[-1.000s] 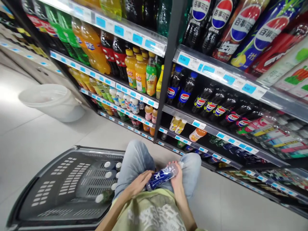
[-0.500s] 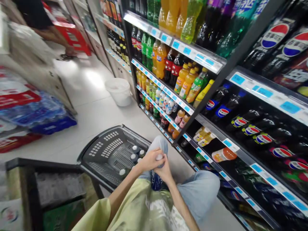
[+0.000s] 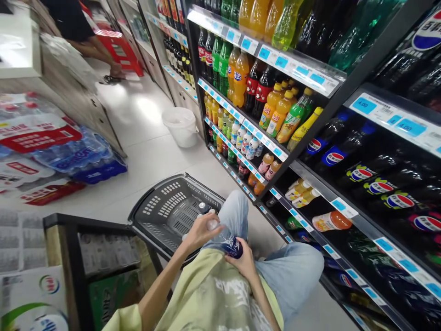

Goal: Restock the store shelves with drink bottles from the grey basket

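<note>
A clear drink bottle [image 3: 233, 248] with a dark blue label lies tilted across my lap, its white cap pointing up and left. My left hand [image 3: 201, 231] is closed around its neck end, fingers curled at the cap [image 3: 212, 224]. Lower down, my right hand [image 3: 244, 262] wraps the labelled part near the base. Just beyond my left hand stands a dark grey shopping basket [image 3: 156, 191] on the floor. Inside it, several bottles [image 3: 203, 208] with pale caps show, partly hidden by my left hand and knee.
Drink shelves [image 3: 275, 151] run along the right, close to my knee. A white bucket [image 3: 179, 126] stands on the floor ahead. Wrapped water packs [image 3: 79, 154] are stacked at left, with a black-framed rack [image 3: 82, 220] nearer. A person's leg [image 3: 106, 57] and a red stool [image 3: 120, 50] are farther off.
The bottle has gone from upright between my hands to tilted over my lap. My right hand has moved down from the cap end to the label; my left stays near the cap.
</note>
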Available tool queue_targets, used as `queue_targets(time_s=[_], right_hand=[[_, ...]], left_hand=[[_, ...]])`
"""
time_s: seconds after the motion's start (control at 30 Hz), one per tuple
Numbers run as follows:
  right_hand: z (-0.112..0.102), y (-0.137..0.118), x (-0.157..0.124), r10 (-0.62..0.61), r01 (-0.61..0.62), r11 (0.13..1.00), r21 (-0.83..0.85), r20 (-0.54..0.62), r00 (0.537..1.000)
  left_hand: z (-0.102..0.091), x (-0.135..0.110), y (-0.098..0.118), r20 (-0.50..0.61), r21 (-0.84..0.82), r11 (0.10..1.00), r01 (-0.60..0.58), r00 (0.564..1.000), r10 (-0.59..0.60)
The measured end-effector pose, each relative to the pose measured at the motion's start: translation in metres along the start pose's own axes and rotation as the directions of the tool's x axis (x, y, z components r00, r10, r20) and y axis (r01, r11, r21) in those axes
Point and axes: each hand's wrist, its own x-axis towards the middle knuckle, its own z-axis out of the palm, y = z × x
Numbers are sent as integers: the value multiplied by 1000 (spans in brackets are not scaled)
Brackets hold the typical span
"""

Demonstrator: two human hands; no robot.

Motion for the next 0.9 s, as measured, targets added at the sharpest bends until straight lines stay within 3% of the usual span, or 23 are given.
queue_targets(time_s=[0.1,0.23,0.33,0.43,0.57,0.73,0.83,0.9], right_hand=[[-13,17,-6,83,-79,993,85,-49,995],[-32,34,-16,195,-184,974,129,-79,978],[-46,33,-22,210,-197,970,144,-85,974],[-66,27,-30,177,-163,982,93,-170,969],[-110,25,-47,5,-69,982,-174,-345,939],[-168,44,-80,-220,-50,897,-438,-543,810],[-186,59,-93,-324,-34,849,-528,-569,756],[-189,66,-96,-373,3,821,-571,-532,760]], left_hand=[[-11,-12,0,-138,-20,995,93,986,-95],[-33,-9,1,-318,-3,983,182,932,-173],[-49,2,-1,-378,46,976,214,908,-181],[-57,11,-11,-425,124,965,233,891,-160],[-56,19,-46,-473,243,917,317,864,-174],[-41,22,-110,-497,306,811,498,810,-311],[-29,21,-146,-490,287,762,581,772,-404],[-20,19,-166,-488,240,739,630,736,-469]])
